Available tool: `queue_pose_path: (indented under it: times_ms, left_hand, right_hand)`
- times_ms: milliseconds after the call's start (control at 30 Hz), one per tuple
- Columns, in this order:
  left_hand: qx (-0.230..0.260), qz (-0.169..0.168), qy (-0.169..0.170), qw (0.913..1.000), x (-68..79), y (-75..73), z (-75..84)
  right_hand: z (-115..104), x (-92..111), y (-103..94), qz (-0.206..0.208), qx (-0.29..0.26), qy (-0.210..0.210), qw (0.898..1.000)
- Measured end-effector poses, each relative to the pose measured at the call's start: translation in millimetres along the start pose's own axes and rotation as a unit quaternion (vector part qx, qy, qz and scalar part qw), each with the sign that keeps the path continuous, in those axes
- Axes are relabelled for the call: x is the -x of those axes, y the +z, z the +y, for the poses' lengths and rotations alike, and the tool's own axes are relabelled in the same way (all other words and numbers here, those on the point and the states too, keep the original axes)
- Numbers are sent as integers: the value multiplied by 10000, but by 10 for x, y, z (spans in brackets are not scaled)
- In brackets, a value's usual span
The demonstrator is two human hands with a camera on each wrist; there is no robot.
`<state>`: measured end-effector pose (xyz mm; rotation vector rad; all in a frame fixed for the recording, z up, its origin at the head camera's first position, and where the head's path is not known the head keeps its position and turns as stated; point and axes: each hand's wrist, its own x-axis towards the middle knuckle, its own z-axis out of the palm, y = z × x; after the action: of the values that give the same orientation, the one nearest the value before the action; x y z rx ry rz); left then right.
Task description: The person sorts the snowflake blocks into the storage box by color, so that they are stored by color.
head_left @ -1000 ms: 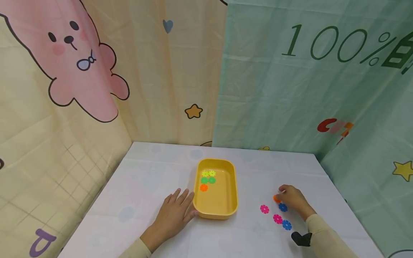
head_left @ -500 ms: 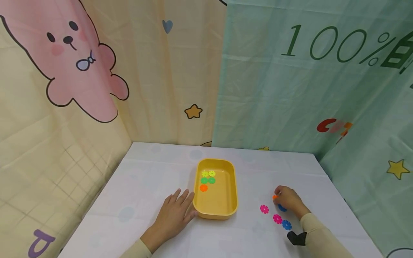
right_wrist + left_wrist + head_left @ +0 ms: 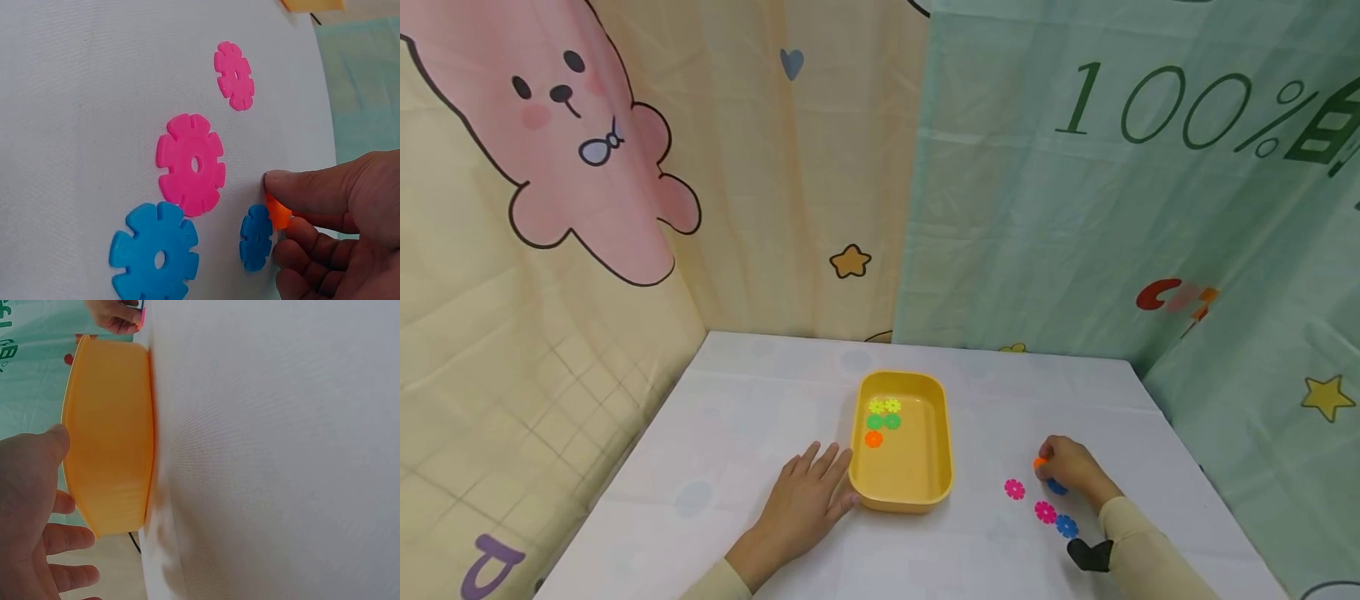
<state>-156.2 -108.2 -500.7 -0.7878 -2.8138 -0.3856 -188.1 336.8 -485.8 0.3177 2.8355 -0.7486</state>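
My right hand (image 3: 1071,463) pinches an orange snowflake disc (image 3: 279,212) between thumb and fingers, low over the white table. One blue snowflake disc (image 3: 255,238) lies right beside those fingers, partly hidden in the head view. Closer to me are another blue disc (image 3: 1067,526) and a pink disc (image 3: 1045,512), edges touching or nearly so; a second pink disc (image 3: 1014,489) sits to their left. My left hand (image 3: 805,500), fingers spread, touches the left side of the yellow tray (image 3: 901,492). Inside, at the tray's left, are two yellow, two green and one orange disc (image 3: 873,439).
A black piece (image 3: 1090,555) hangs by the right sleeve. Printed curtains (image 3: 1030,208) stand behind and beside the white table (image 3: 760,375). Bare tabletop lies between the tray and the loose discs.
The right hand has shifted slightly left and closed its fingers on the orange disc, covering more of the blue one beside it. The left hand and tray stay put.
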Motion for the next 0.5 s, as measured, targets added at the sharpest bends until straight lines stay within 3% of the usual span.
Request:
queue_pose_path:
  times_ms: [500]
  left_hand:
    - [-22,35,108,9999,4,17,10]
  right_hand:
    - [32,-16,15,120,-200,-53,9997]
